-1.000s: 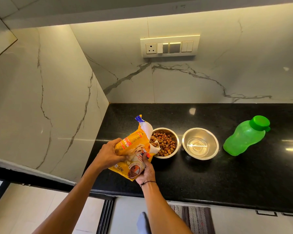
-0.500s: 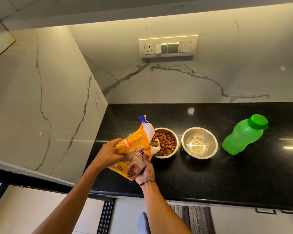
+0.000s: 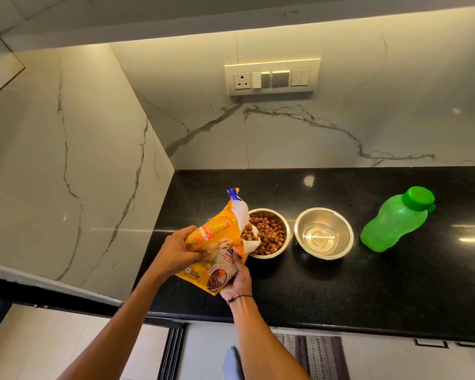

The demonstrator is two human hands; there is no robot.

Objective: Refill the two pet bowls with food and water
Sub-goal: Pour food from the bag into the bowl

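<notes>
Both hands (image 3: 176,250) (image 3: 237,278) gripped tilted food bag (image 3: 217,242), fingers clamped around it, over kibble bowl (image 3: 269,233); next likely green bottle (image 3: 395,220) for water bowl (image 3: 324,233).

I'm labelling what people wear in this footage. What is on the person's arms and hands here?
Both forearms are bare, with no sleeves in view. The right hand has a thin dark cord bracelet around the wrist. The left hand shows no ring, watch or glove.

Both hands closed in grip: left hand (image 3: 177,249) above, right hand (image 3: 237,278) below.
</notes>
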